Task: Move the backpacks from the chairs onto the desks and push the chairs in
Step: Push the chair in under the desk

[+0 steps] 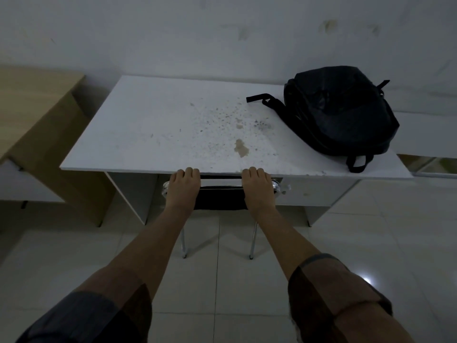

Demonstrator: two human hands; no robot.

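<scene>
Landmark: the white desk (153,125), to which every place below is referred.
Sleeves: two dark rolled sleeves (338,293) are seen nearest the camera, well short of the desk.
Left hand (182,188): laid over the left end of the chair's top rail, just below the desk's front edge; the fingers are curled over the rail and hold it.
Right hand (258,188): laid over the right end of the same rail, fingers curled over it likewise.
Chair (220,198): one is seen, its black backrest between the two hands, its chrome legs on the tiled floor under the desk's front edge; the seat is hidden beneath the desk.
Deciding relation: the backrest's long axis runs parallel to the desk's front edge, and the desk lies straight ahead of the knuckles; both hands are equally near, so an even forward push is judged to be what remains, if any travel is left.
Backpack (341,112): one, black, already lying on the desk's far right corner, a strap loop hanging over the front edge.
Wooden desk (37,112): one, left of the white desk.
Wall (222,33): behind the desk, stained.
</scene>
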